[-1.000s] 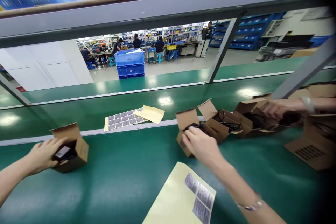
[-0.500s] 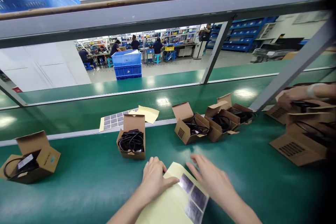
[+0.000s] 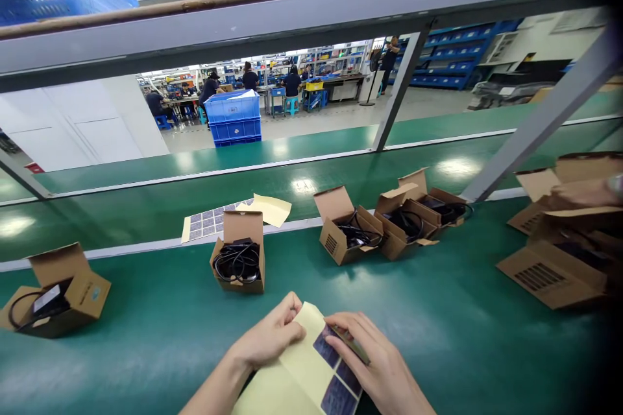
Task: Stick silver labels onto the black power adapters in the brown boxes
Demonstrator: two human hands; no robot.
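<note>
A pale yellow backing sheet (image 3: 292, 373) with several dark rectangular labels (image 3: 339, 395) is held low over the green bench. My left hand (image 3: 272, 334) is closed on its upper left edge, fingers curled and thumb on top. At the sheet's right edge, my right hand (image 3: 370, 356) pinches it beside the top label, with the thumb on the label side and the fingers behind the edge. Beyond my left hand stands an open brown box (image 3: 238, 266) with coiled black cables in it.
More open boxes with black cables stand at the far left (image 3: 87, 292), centre right (image 3: 348, 233) and right (image 3: 552, 275). Another person's hand (image 3: 588, 193) is over the right boxes. A label sheet (image 3: 202, 224) lies behind. A slanted grey post (image 3: 530, 123) rises at the right.
My right hand has moved left and closed on the sheet's edge. My left hand has curled tighter around its edge, and the sheet's top has shifted left. The other person's hand has moved right.
</note>
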